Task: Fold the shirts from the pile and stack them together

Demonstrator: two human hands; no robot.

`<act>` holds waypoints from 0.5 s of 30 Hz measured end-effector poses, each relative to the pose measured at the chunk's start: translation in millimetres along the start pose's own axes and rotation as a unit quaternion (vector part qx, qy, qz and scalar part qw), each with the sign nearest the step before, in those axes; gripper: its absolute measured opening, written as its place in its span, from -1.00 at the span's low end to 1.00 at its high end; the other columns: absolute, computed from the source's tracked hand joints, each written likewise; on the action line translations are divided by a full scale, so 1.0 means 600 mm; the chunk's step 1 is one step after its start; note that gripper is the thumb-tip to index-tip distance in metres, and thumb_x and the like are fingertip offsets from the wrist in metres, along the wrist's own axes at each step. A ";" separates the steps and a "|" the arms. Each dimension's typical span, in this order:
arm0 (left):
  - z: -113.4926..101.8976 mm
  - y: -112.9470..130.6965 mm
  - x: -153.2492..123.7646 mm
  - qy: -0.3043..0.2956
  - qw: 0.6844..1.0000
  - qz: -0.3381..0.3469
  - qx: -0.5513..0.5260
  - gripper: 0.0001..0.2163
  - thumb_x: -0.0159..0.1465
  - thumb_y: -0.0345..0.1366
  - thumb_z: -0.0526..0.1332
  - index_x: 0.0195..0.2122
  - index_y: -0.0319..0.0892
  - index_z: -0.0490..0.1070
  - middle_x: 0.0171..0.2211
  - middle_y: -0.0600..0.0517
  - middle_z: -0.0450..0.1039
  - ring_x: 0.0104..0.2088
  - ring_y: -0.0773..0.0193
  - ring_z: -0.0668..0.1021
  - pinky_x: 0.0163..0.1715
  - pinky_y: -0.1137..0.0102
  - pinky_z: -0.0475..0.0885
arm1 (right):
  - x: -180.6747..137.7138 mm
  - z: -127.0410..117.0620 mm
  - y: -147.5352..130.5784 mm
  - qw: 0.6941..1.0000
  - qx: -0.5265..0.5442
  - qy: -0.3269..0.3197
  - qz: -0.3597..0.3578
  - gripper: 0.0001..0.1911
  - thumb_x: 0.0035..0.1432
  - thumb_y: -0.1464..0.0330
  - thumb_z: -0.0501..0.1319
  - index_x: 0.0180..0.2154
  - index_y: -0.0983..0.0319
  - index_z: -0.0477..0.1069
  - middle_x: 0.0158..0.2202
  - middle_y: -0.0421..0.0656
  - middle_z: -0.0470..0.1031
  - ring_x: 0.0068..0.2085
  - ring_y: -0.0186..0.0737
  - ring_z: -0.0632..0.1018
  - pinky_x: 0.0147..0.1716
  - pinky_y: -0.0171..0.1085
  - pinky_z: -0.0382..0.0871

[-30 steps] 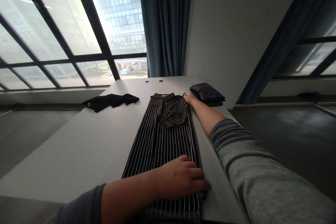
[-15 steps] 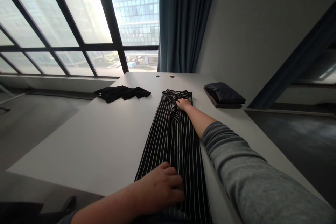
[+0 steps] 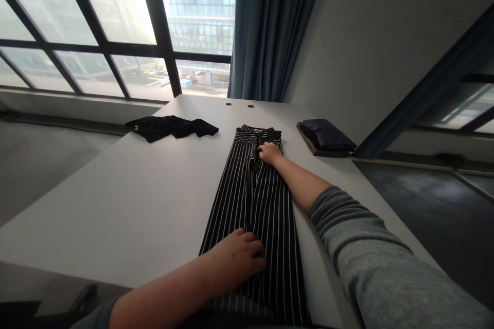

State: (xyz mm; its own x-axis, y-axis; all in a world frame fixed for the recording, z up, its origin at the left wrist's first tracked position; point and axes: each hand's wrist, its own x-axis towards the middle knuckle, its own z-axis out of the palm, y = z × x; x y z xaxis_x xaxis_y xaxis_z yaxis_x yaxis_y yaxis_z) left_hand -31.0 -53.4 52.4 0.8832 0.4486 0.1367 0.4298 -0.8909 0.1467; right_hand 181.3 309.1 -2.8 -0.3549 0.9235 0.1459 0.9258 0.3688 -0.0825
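Note:
A pair of black trousers (image 3: 227,185) with thin white stripes lies lengthwise, waistband away from me and legs toward me. A striped tie belt hangs at the front of the waist. My right hand (image 3: 269,153) is just below the waistband, beside the belt, with its fingers closed on the cloth. Nearer to me, my left hand (image 3: 241,257) rests across the legs, fingers curled down and closed on the fabric. Its fingertips are partly hidden.
The trousers lie on a white table (image 3: 146,195). A crumpled black garment (image 3: 170,127) sits at the far left, and a stack of folded dark clothes (image 3: 326,136) near the right edge. A blue curtain (image 3: 270,31) hangs behind the table beside windows.
The cloth right of the trousers' middle lies flatter, with a fold gone from the right leg. My hands stay at about the same places on the trousers. The view has tilted slightly.

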 end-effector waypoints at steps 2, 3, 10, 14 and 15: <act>-0.003 0.001 0.011 0.000 1.000 0.010 0.009 -0.94 0.44 -0.27 0.24 -0.17 -0.10 0.49 -0.16 0.03 0.56 -0.17 0.17 0.54 -0.19 0.26 0.33 | 0.002 -0.009 -0.001 1.000 0.000 -0.003 0.008 -0.62 0.29 0.29 0.15 0.01 0.19 0.65 0.06 0.03 0.59 0.08 0.06 0.54 0.10 -0.12 0.43; -0.007 0.003 0.015 0.008 1.000 0.014 0.010 -0.93 0.45 -0.26 0.23 -0.16 -0.10 0.48 -0.17 0.04 0.56 -0.18 0.19 0.53 -0.20 0.26 0.33 | 0.004 -0.015 -0.002 1.000 0.001 -0.004 0.011 -0.64 0.28 0.30 0.15 -0.04 0.21 0.67 0.01 0.02 0.62 0.04 0.03 0.57 0.07 -0.17 0.44; -0.030 0.025 0.010 0.050 0.998 0.046 0.010 -0.92 0.46 -0.29 0.22 -0.17 -0.12 0.49 -0.15 0.06 0.55 -0.23 0.27 0.50 -0.24 0.26 0.34 | -0.001 -0.060 -0.012 1.000 0.017 0.017 -0.009 -0.67 0.31 0.34 0.13 -0.09 0.25 0.66 -0.05 -0.03 0.65 -0.02 -0.09 0.60 0.06 -0.26 0.40; -0.024 0.028 -0.010 0.018 0.999 0.048 0.001 -0.90 0.44 -0.27 0.25 -0.25 -0.12 0.46 -0.23 0.06 0.54 -0.26 0.27 0.49 -0.25 0.27 0.34 | -0.025 -0.044 -0.027 0.998 0.031 -0.004 -0.048 -0.73 0.31 0.31 0.20 -0.10 0.19 0.65 -0.02 -0.07 0.63 0.02 -0.12 0.58 0.10 -0.28 0.38; -0.022 0.027 -0.014 0.013 0.999 0.043 -0.005 -0.90 0.44 -0.27 0.25 -0.24 -0.12 0.47 -0.20 0.06 0.55 -0.23 0.25 0.51 -0.23 0.27 0.34 | -0.031 -0.036 -0.030 0.998 0.033 -0.007 -0.052 -0.72 0.33 0.28 0.20 -0.05 0.18 0.64 0.02 -0.06 0.61 0.06 -0.09 0.56 0.12 -0.26 0.38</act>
State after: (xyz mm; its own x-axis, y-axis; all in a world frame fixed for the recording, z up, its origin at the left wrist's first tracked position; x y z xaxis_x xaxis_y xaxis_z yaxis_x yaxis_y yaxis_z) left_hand -34.1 -70.6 66.6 0.9115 0.3724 0.1748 0.3509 -0.9256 0.1422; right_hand 173.9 283.3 17.1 -0.4499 0.8814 0.1439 0.8741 0.4676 -0.1317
